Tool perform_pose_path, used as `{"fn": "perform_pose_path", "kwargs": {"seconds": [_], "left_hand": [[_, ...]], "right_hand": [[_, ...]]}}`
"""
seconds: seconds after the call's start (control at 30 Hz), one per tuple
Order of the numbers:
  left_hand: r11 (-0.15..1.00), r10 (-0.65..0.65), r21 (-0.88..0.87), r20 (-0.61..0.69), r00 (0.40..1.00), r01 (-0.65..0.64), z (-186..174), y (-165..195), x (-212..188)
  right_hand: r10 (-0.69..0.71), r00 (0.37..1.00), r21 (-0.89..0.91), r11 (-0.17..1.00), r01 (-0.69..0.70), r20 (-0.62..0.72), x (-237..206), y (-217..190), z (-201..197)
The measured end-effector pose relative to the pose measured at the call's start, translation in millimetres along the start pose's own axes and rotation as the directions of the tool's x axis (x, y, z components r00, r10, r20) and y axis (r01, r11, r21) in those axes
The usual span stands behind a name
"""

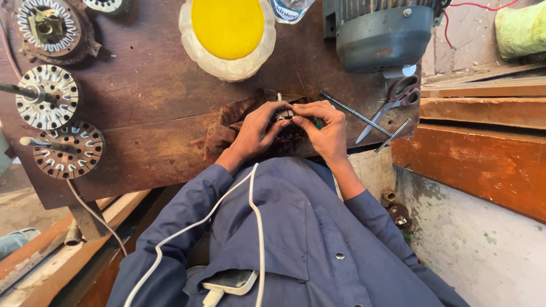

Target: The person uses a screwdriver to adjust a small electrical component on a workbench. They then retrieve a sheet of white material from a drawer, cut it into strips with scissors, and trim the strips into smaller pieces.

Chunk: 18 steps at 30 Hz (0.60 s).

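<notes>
Your left hand (pixel 254 133) and right hand (pixel 325 129) close together around a small dark motor part (pixel 284 115) at the workbench (pixel 148 102) edge, over a brown rag (pixel 227 125) — keep it steady, fingertips snug, scissors (pixel 392 102) nearby.

Both forearms in blue sleeves angled inward, left hand (pixel 254 133) and right hand (pixel 325 129) meeting at centre, fingers curled and closed, thumbs tucked inward, fingertips of the two hands touching, wrists bent slightly downward.
</notes>
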<state>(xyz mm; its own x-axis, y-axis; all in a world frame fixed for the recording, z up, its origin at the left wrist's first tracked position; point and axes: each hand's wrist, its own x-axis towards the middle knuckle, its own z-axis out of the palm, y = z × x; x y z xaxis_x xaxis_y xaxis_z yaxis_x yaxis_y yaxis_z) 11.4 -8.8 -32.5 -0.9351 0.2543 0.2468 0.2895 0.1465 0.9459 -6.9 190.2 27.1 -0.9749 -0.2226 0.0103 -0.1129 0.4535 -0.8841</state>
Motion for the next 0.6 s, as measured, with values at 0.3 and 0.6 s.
{"fn": "perform_pose_path", "kwargs": {"seconds": [0.3,0.6], "left_hand": [[1.000,0.010,0.020,-0.017,1.000,-0.010,0.4,4.8,0.8],[0.999,-0.044,-0.020,0.005,0.999,0.044,-5.3,1.1,-0.9]], "right_hand": [[0.041,0.996,0.110,0.993,-0.050,0.083,3.6,3.3,-9.6],[0.087,0.996,-0.087,0.992,-0.087,-0.007,5.1,-3.9,3.8]]}}
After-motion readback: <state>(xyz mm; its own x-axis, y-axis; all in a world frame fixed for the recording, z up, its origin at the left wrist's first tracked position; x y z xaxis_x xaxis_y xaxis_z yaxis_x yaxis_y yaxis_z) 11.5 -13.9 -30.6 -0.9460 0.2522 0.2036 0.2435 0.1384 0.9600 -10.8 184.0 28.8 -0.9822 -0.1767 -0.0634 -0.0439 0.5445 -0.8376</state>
